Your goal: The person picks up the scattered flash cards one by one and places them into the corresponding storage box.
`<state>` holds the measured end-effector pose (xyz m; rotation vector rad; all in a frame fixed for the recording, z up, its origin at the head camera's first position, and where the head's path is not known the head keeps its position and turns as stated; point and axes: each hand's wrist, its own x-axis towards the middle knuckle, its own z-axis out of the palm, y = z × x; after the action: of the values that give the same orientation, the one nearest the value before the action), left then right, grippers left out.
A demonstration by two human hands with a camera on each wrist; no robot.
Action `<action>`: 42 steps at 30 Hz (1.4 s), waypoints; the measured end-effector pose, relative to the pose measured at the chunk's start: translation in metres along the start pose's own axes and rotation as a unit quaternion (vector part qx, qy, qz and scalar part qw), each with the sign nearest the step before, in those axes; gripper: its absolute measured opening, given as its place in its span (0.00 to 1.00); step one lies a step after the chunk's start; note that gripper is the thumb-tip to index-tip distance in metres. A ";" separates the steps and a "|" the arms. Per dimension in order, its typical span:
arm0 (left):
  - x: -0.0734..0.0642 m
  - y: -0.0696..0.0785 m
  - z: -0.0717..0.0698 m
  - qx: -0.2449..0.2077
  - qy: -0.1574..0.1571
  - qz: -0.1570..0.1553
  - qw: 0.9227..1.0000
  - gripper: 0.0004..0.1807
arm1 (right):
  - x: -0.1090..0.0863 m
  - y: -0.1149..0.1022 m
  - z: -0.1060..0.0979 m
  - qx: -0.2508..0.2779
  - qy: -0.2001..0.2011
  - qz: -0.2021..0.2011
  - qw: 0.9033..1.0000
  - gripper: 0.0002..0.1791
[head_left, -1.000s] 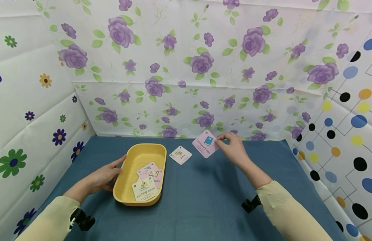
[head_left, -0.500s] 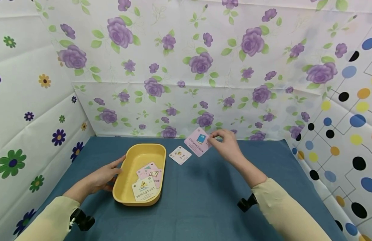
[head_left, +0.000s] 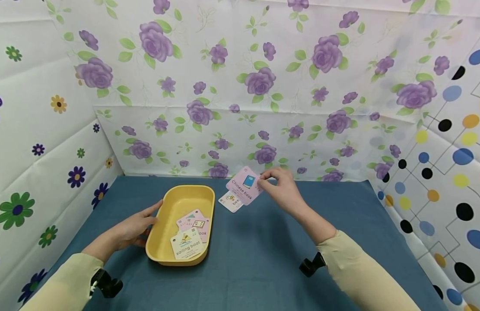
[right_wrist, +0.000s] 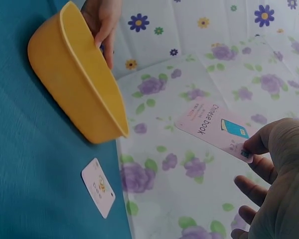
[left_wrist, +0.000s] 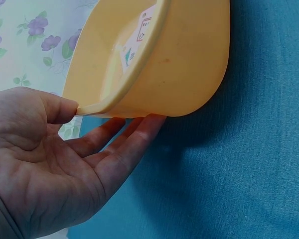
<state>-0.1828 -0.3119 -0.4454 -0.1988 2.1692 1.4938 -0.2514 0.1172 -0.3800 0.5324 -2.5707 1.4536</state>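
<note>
In the head view my right hand (head_left: 283, 190) pinches a pink "Chinese book" flash card (head_left: 241, 183) by its edge, between thumb and forefinger. The right wrist view shows that card (right_wrist: 214, 127) raised above the table, the other fingers spread loosely. Partly covered by it in the head view, a white "bee" card (head_left: 229, 202) lies on the table. My left hand (head_left: 132, 226) grips the left side of a yellow plastic tray (head_left: 166, 190). In the left wrist view its thumb is on the rim and its fingers (left_wrist: 129, 144) are against the outer wall.
Inside the tray lie a white "sailing boat" card (head_left: 187, 245) and pink cards (head_left: 193, 216) that overlap. A dark blue cloth (head_left: 255, 268) covers the table. Flowered sheeting (head_left: 232, 86) rises at the back, with patterned sheets (head_left: 449, 172) at the sides.
My right hand has moved left with the "Chinese book" card, which now overlaps the "bee" card in the head view. The left hand and the tray have stayed in place.
</note>
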 end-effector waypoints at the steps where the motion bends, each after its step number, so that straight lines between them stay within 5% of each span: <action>1: 0.000 0.000 0.000 0.001 0.000 -0.001 1.000 0.37 | 0.000 -0.001 0.002 0.003 -0.002 -0.001 1.000 0.07; 22: 0.000 -0.001 0.000 0.004 0.004 0.002 1.000 0.37 | 0.000 -0.026 0.038 0.055 -0.043 -0.024 0.997 0.07; 42: 0.001 -0.001 -0.002 0.006 0.000 -0.003 1.000 0.37 | 0.004 -0.037 0.075 0.049 -0.060 -0.021 0.997 0.06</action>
<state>-0.1837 -0.3136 -0.4459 -0.2005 2.1752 1.4775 -0.2372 0.0355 -0.3884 0.7022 -2.5701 1.5873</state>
